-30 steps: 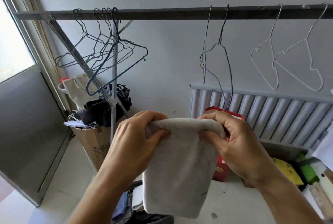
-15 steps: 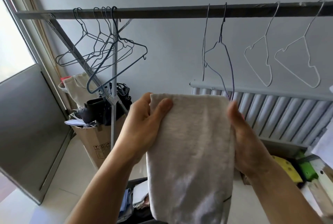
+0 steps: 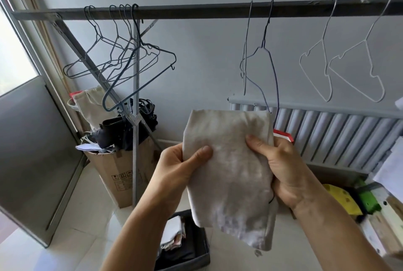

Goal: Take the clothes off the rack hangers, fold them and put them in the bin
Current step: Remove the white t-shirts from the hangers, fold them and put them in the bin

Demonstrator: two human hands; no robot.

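A folded pale grey garment [image 3: 229, 174] hangs in front of me, held upright at mid-height. My left hand [image 3: 181, 168] grips its left edge with the thumb across the front. My right hand [image 3: 281, 168] grips its right edge. Below, on the floor, stands a dark grey bin [image 3: 196, 255] with folded clothes inside, partly hidden by my left forearm and the garment. The rack bar [image 3: 196, 12] runs overhead with only bare wire hangers: a dark cluster [image 3: 122, 61] at the left, two dark ones [image 3: 259, 56] in the middle and two white ones [image 3: 340, 70] at the right.
A cardboard box [image 3: 120, 170] stuffed with a dark bag and papers stands by the rack's upright post [image 3: 135, 118]. A ribbed radiator [image 3: 340, 137] lines the wall at right. Yellow and green items [image 3: 349, 201] and boards crowd the lower right. A grey panel [image 3: 28, 146] stands left.
The garment has been folded shorter and my hands have slid from its top corners down to its sides, lowering it toward the bin.
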